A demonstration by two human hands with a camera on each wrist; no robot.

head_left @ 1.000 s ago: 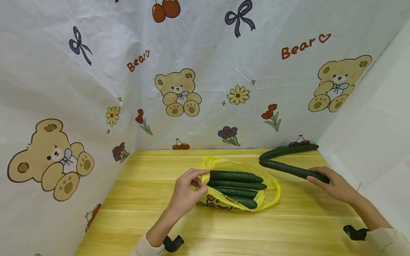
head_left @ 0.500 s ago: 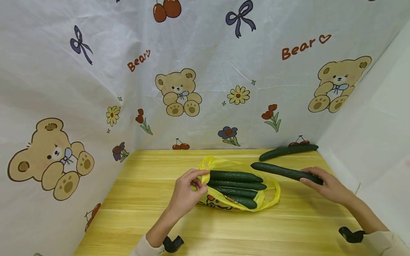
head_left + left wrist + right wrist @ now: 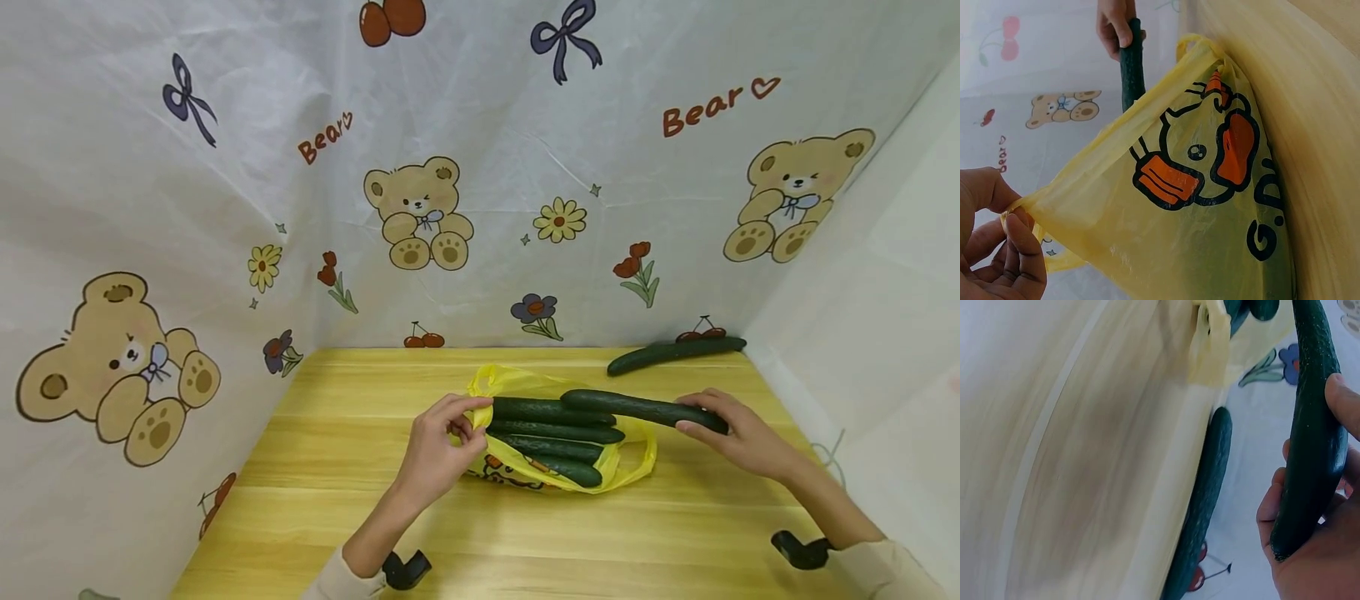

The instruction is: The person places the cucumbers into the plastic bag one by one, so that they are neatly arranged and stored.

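A yellow plastic bag (image 3: 517, 379) with a printed cartoon (image 3: 1197, 150) lies on its side on the table, mouth facing right. Several cucumbers (image 3: 555, 433) lie side by side inside it. My left hand (image 3: 442, 442) pinches the bag's upper rim at its left end and holds it up. In my right hand (image 3: 738, 433) is one cucumber (image 3: 645, 408), gripped near its right end; its far tip is over the bag's opening, above the topmost cucumber. Whether that tip touches the others cannot be told. The right wrist view shows thumb and fingers round this cucumber (image 3: 1313, 437).
Another cucumber (image 3: 675, 356) lies at the back right of the wooden table (image 3: 525, 542), against the printed backdrop (image 3: 480, 292). A white wall (image 3: 885, 333) rises on the right, with a thin pale cord (image 3: 832, 458) near its foot.
My right hand has moved left, carrying its cucumber from beside the back cucumber to over the bag's mouth. The left hand and the bag have stayed in place.
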